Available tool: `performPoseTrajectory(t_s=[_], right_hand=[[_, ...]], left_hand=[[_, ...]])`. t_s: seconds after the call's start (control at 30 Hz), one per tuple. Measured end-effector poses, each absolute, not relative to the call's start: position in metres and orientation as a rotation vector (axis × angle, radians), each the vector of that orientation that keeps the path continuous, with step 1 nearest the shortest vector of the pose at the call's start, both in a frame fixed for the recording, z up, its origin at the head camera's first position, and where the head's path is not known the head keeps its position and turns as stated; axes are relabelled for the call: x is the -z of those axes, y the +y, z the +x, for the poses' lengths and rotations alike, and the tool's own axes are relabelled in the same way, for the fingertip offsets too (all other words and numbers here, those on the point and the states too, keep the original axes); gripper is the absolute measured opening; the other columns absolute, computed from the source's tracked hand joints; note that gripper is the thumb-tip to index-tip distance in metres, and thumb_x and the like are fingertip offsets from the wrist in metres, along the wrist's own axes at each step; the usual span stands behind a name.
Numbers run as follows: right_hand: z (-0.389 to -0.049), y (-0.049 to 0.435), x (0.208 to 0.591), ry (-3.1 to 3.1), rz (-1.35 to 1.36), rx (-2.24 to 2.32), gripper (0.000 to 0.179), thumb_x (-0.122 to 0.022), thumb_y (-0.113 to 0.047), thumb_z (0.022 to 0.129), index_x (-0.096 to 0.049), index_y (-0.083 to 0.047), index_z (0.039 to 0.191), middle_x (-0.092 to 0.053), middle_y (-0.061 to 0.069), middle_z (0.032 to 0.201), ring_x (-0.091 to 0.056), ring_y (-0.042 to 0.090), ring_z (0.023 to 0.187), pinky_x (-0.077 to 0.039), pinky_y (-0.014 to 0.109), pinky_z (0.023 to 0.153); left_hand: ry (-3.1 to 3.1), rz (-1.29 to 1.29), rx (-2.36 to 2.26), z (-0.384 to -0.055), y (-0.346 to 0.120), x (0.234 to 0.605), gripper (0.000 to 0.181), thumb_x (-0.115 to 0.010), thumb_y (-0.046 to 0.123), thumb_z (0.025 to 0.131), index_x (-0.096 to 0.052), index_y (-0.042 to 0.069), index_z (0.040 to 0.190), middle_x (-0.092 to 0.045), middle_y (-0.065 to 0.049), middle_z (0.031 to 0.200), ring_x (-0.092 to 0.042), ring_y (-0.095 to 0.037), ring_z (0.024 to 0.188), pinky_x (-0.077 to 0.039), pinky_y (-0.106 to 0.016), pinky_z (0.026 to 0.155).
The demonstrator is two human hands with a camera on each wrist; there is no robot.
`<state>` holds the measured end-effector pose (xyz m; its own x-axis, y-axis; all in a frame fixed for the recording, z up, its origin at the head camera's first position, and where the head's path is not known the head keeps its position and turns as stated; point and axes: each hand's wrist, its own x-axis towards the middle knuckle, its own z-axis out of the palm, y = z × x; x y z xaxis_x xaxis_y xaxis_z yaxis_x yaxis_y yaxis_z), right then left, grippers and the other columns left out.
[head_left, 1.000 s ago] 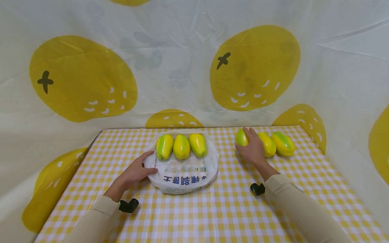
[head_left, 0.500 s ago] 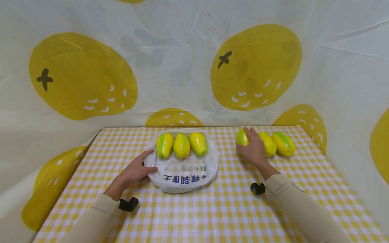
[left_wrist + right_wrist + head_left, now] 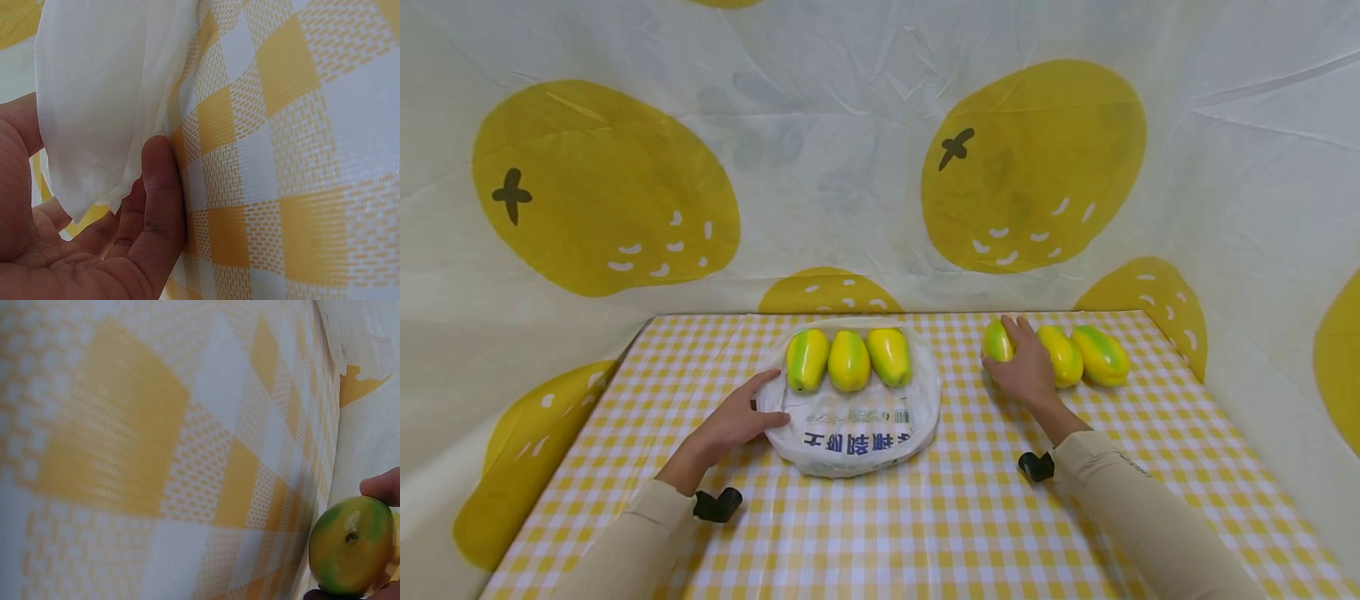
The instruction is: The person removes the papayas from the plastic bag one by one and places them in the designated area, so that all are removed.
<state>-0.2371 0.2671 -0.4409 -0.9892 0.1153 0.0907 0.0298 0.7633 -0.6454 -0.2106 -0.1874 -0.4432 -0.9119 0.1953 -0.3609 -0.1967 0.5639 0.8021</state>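
In the head view a white plastic bag (image 3: 850, 462) with dark blue printing and a barcode is spread open on the table, its rim rounded. Three yellow-green papayas (image 3: 848, 362) stand in a row in its far part. My left hand (image 3: 741, 417) holds the bag's left edge; the left wrist view has the white plastic (image 3: 106, 100) between thumb and fingers. On the right, my right hand (image 3: 1024, 367) grips a papaya (image 3: 997, 340), its stem end facing the right wrist camera. Two other papayas, a partly covered one (image 3: 1063, 357) and another (image 3: 1101, 355), lie just right of that hand.
A yellow-and-white checked cloth (image 3: 880, 542) covers the table. Behind it and at both sides hangs a pale curtain (image 3: 827, 167) with big yellow fruit prints. A dark device (image 3: 718, 506) sits at the left wrist and another (image 3: 1036, 467) at the right wrist.
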Motion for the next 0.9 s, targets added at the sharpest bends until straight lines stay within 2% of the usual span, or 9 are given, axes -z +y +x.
performPoseTrajectory(t_s=[0.37, 0.6, 0.77, 0.9], right_hand=[[-0.2381, 0.2688, 0.4423, -2.867, -0.039, -1.034, 0.083, -0.066, -0.020, 0.096, -0.024, -0.002, 0.164, -0.012, 0.030, 0.172, -0.022, 0.055, 0.154, -0.029, 0.070, 0.120], [-0.2379, 0.2689, 0.4444, -2.900, 0.000, -0.942, 0.089, -0.068, -0.027, 0.096, -0.019, 0.000, 0.165, -0.010, 0.031, 0.172, -0.024, 0.056, 0.153, -0.031, 0.070, 0.118], [-0.2360, 0.2664, 0.4432, -2.915, 0.035, -0.849, 0.089, -0.069, -0.030, 0.096, -0.021, 0.002, 0.164, -0.009, 0.031, 0.172, -0.024, 0.058, 0.152, -0.032, 0.071, 0.117], [-0.2329, 0.2635, 0.4386, -2.910, 0.078, -0.785, 0.087, -0.069, -0.030, 0.097, -0.024, 0.004, 0.163, -0.011, 0.032, 0.171, -0.019, 0.060, 0.153, -0.028, 0.073, 0.119]], left_hand=[[2.387, -0.017, -1.294, -0.2099, -0.1865, 0.4422, 0.089, -0.075, 0.028, 0.094, -0.024, 0.021, 0.166, -0.029, -0.019, 0.170, -0.040, -0.039, 0.147, -0.031, -0.062, 0.124], [2.388, -0.016, -1.293, -0.2100, -0.1861, 0.4427, 0.090, -0.076, 0.027, 0.094, -0.024, 0.022, 0.167, -0.028, -0.020, 0.170, -0.039, -0.040, 0.147, -0.031, -0.062, 0.124], [2.385, -0.004, -1.303, -0.2096, -0.1864, 0.4434, 0.089, -0.075, 0.027, 0.094, -0.023, 0.020, 0.167, -0.027, -0.020, 0.171, -0.038, -0.040, 0.148, -0.032, -0.061, 0.124], [2.379, 0.008, -1.320, -0.2093, -0.1874, 0.4437, 0.089, -0.074, 0.026, 0.095, -0.023, 0.019, 0.167, -0.026, -0.020, 0.171, -0.038, -0.039, 0.149, -0.034, -0.060, 0.123]])
